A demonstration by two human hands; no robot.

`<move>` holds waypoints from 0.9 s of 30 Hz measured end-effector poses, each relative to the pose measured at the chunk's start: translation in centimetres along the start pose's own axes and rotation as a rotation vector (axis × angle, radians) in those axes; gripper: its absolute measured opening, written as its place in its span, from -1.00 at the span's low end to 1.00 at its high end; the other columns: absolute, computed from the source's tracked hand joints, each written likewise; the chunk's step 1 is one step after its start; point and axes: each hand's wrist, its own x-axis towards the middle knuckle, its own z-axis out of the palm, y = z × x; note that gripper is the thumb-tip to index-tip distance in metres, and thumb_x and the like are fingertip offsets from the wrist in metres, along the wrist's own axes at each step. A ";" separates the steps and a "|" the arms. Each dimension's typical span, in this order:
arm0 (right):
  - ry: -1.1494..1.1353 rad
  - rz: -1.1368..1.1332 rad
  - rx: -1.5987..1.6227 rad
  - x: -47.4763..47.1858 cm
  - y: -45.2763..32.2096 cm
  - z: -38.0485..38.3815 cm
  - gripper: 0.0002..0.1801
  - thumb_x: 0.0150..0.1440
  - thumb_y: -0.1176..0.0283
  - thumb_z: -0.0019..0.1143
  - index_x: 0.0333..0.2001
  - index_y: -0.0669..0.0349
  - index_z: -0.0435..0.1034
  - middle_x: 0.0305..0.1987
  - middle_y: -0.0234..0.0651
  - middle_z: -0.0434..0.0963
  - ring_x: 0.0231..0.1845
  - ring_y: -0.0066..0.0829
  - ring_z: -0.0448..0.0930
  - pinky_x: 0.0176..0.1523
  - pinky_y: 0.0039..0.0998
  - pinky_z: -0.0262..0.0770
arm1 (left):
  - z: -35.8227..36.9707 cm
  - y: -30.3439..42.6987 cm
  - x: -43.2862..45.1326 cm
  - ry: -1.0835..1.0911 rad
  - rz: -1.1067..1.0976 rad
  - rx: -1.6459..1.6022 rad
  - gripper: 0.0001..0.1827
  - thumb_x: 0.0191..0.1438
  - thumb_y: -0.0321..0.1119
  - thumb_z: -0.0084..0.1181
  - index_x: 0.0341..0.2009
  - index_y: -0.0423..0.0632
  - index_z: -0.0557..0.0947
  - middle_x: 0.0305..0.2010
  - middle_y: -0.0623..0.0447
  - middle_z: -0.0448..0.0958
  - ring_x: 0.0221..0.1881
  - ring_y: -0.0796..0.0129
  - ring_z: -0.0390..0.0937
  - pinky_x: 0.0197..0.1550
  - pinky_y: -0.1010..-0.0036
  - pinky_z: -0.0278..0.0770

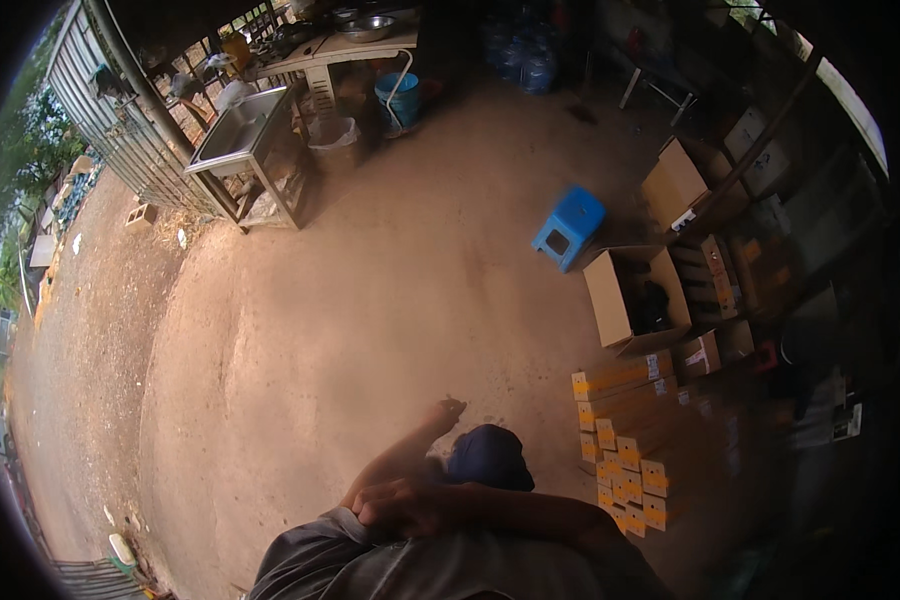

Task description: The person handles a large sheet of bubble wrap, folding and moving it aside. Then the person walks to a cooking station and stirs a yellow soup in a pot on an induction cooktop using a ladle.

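My left arm reaches forward and down over the concrete floor [375, 315], with my left hand [450, 411] small, dim and partly blurred at its end; whether it holds anything cannot be told. My right forearm lies across my body, and my right hand [397, 510] is closed at the left sleeve of the grey shirt [450, 566], beside the upper left arm. The fingers are curled on the sleeve's edge. A dark blue trouser knee [490, 457] shows just right of the left forearm.
A blue plastic stool [570, 225] lies ahead to the right, near an open cardboard box [607, 300]. Long cartons with orange ends [630, 484] are stacked at right. A steel sink [244, 131] on a stand, a blue bucket [397, 97] and water bottles [536, 71] are farther off.
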 end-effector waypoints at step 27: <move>-0.048 0.631 -0.109 23.6 14.9 -123.0 -0.83 0.21 0.43 0.00 -0.14 0.24 0.40 -0.26 -0.21 0.52 -0.18 -0.33 0.57 -0.11 -0.41 0.44 | -50.7 47.1 102.8 0.093 -0.112 0.238 -0.49 0.14 0.16 -0.06 -0.14 0.00 0.65 -0.23 -0.05 0.64 -0.22 0.16 0.60 -0.11 0.26 0.53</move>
